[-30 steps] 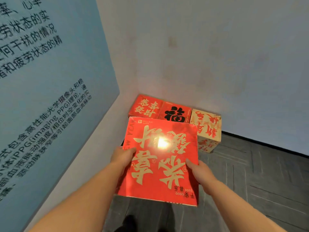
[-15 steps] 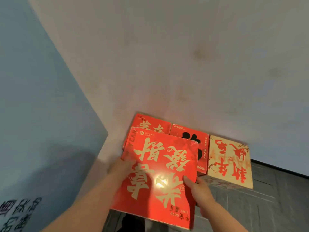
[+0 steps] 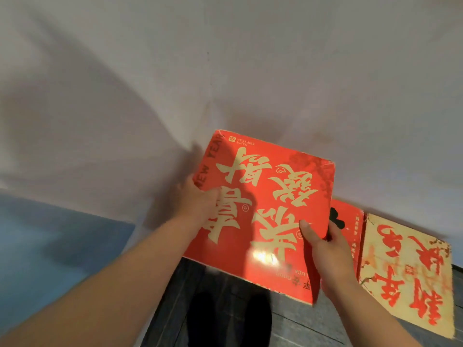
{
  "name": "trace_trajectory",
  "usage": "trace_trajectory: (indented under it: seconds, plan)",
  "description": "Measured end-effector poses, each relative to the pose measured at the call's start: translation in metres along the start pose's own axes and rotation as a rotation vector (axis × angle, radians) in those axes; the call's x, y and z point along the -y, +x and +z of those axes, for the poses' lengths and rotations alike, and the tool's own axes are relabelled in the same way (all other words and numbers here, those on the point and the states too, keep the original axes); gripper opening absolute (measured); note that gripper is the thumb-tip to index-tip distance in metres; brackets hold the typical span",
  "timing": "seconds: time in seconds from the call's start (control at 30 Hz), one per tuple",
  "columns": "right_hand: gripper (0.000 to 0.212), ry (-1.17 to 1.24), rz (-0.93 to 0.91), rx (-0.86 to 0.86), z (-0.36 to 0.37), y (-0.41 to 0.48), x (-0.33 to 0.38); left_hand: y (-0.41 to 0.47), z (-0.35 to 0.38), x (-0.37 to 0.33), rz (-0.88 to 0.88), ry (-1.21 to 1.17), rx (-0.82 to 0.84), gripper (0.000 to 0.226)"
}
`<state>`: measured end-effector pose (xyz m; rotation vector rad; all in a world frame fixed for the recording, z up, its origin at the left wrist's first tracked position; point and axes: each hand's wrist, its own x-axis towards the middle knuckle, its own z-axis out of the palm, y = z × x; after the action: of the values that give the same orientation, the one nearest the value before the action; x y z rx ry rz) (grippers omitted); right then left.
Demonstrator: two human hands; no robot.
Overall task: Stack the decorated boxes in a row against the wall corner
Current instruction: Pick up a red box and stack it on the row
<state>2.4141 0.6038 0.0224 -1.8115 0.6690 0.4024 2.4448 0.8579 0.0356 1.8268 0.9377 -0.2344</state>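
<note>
Between the two hands the red box with gold characters (image 3: pixel 265 196) is carried, its printed face up. The left hand (image 3: pixel 200 204) grips its left edge, and the right hand (image 3: pixel 323 249) pinches its near right edge, thumb on the face. Right of that grip and lower, a red box with a black character (image 3: pixel 350 229) and a cream box (image 3: pixel 406 266) already stand side by side, apparently touching, along the wall (image 3: pixel 225 71). So the row looks begun. The held box hangs close to the wall, not yet released. What lies beneath the grip is hidden, so I cannot tell whether it rests on anything. Setting it square and letting go remain.
</note>
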Motion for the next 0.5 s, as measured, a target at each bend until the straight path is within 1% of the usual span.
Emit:
trace_trajectory:
  seconds: [0.07,0.2,0.3,0.4,0.5]
  plan:
    - [0.038,0.038,-0.024,0.004,0.006,0.011,0.004,0.011,-0.001,-0.005,0.017,-0.025,-0.035,0.043]
    - [0.029,0.08,-0.062,0.024,0.02,0.022,0.015,0.026,-0.009,-0.015,0.061,-0.028,-0.078,0.039]
    - [0.035,0.103,-0.086,0.031,0.033,0.036,0.027,0.035,-0.012,-0.024,0.079,-0.013,-0.104,0.042]
    - [0.042,0.15,-0.075,0.014,0.039,0.05,0.032,0.038,-0.011,-0.031,0.083,-0.056,-0.097,0.042]
    - [0.039,0.179,-0.084,0.021,0.04,0.052,0.029,0.037,-0.011,-0.03,0.136,-0.054,-0.077,0.041]
